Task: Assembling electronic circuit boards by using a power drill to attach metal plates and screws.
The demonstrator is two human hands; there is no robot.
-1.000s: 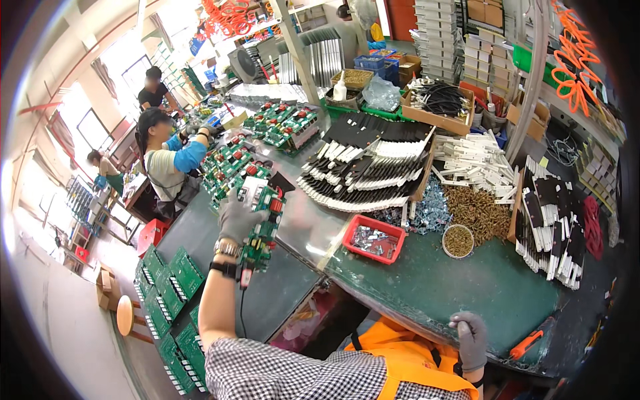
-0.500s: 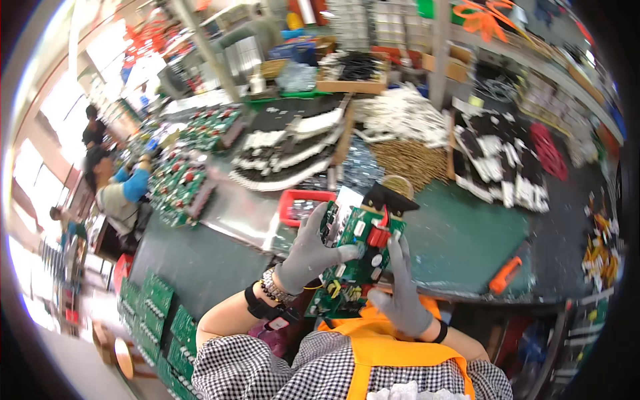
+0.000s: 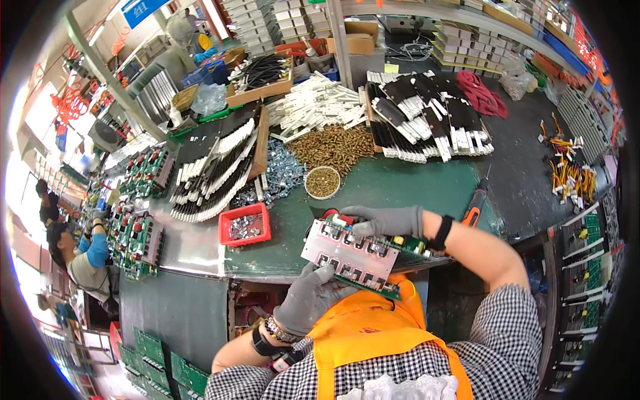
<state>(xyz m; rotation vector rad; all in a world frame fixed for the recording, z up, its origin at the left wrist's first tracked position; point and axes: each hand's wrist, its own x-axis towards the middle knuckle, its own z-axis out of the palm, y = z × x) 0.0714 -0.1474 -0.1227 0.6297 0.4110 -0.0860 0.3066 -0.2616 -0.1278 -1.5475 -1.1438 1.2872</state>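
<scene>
Between my two gloved hands is a green circuit board [image 3: 350, 251], tilted, with a pale metal plate and rows of black parts facing up. My left hand [image 3: 310, 300] grips its near edge, thumb on the plate side. Across the far edge lies my right hand [image 3: 387, 221], its fingers closed over the board near small red and white parts. The board is held above the front edge of the bench. Nearby on the bench sits a red tray [image 3: 265, 225] of small metal pieces. Beyond the board stands a round tub [image 3: 323, 183] of brass-coloured pieces.
An orange-handled screwdriver [image 3: 475, 203] lies on the right. Behind are piles of brass pieces [image 3: 337, 145], white strips [image 3: 313, 103] and black-and-white strips [image 3: 427, 120]. Assembled boards [image 3: 137, 233] stand at left, near a person [image 3: 90, 260]. More green boards [image 3: 148, 353] are at lower left.
The board has been turned over: its component side faced up before, and the metal plate shows now. My right hand has moved to the far edge, my left to the near edge. The view has swung right.
</scene>
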